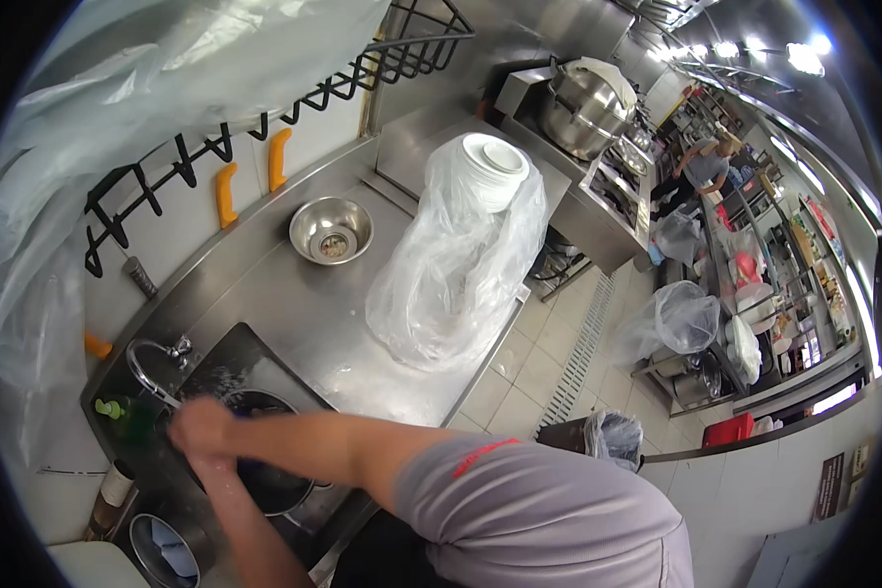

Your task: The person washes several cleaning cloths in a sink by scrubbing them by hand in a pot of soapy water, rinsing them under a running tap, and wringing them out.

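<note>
My hands are together under the curved metal faucet, over the sink. My right hand lies across the front of my left hand, which is mostly hidden. Neither set of fingers shows clearly, so any held item cannot be made out. Below my forearms a dark round pan sits in the sink. Splashing water shows beside the faucet. A bottle with a green pump top stands left of my hands, at the sink's edge.
On the steel counter are a steel bowl with scraps inside and stacked white dishes in a clear plastic bag. Orange-handled tools hang below a black rack. Behind stand a large steel pot and another person.
</note>
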A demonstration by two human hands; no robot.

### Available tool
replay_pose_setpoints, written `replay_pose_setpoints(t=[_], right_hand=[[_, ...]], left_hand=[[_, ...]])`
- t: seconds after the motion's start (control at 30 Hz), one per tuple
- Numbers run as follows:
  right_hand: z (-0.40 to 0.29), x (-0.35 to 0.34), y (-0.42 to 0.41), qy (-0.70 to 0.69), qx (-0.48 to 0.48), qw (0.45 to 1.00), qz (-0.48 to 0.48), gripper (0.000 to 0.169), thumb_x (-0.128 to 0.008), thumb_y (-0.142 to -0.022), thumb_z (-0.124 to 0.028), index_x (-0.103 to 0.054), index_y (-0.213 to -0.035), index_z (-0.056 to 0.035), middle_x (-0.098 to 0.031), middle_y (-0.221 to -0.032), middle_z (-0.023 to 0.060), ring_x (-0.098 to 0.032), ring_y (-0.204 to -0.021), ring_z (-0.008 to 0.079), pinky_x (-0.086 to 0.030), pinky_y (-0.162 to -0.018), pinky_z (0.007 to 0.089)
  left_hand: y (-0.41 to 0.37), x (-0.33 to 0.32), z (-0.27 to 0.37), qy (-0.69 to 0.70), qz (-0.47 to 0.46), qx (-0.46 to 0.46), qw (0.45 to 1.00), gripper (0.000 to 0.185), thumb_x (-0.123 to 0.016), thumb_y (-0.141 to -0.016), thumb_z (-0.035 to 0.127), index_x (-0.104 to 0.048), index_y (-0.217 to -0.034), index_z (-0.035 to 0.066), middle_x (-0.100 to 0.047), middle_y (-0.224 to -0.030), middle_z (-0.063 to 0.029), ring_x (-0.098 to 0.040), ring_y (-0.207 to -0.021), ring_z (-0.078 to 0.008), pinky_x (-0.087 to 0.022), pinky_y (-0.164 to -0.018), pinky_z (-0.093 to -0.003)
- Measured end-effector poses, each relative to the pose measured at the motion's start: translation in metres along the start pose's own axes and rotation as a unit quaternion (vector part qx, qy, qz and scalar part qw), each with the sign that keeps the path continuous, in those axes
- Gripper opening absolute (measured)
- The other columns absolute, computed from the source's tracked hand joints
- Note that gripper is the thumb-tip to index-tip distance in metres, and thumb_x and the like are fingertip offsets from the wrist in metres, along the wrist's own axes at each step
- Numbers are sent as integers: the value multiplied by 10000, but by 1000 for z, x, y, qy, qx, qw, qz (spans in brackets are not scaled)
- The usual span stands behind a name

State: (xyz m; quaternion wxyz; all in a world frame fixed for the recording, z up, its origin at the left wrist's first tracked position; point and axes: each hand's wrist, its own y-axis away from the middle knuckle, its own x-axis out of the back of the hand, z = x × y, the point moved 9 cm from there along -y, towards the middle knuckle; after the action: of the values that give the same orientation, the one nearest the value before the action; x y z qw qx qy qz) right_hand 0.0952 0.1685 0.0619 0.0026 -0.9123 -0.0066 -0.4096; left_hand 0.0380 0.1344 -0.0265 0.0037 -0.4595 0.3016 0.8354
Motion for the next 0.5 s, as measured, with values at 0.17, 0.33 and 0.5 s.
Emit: replay_pose_setpoints(t=[0.17,0.33,0.5], right_hand=[[-25,-28,12,42,195,980,-16,336,-591,-798,-347,-693,-757,-30,-672,-778,172,-656,-703,337,-528,-639,446],[-20,-38,15,36,54,998,-28,317,-530,-820,-234,-699,-801,33,-675,-836,233,-676,-791,376,-545,-747,469],[0,-40,11,48,112,992,-40,313,-536,-830,-278,-697,-797,-11,-681,-874,213,-671,-805,364,-531,-749,463]], left_hand=[[14,-9,6,-20,18,-3,1000,389,-473,-948,325,-561,-1215,56,-621,-1176,-107,-590,-1099,-272,-473,-932,-435],[-7,15,29,-16,-135,-52,989,380,-459,-952,297,-549,-1229,52,-615,-1181,-111,-588,-1093,-267,-459,-950,-435],[-14,39,23,-59,-72,-59,994,363,-473,-934,280,-571,-1215,74,-621,-1183,-100,-581,-1104,-265,-452,-967,-432]])
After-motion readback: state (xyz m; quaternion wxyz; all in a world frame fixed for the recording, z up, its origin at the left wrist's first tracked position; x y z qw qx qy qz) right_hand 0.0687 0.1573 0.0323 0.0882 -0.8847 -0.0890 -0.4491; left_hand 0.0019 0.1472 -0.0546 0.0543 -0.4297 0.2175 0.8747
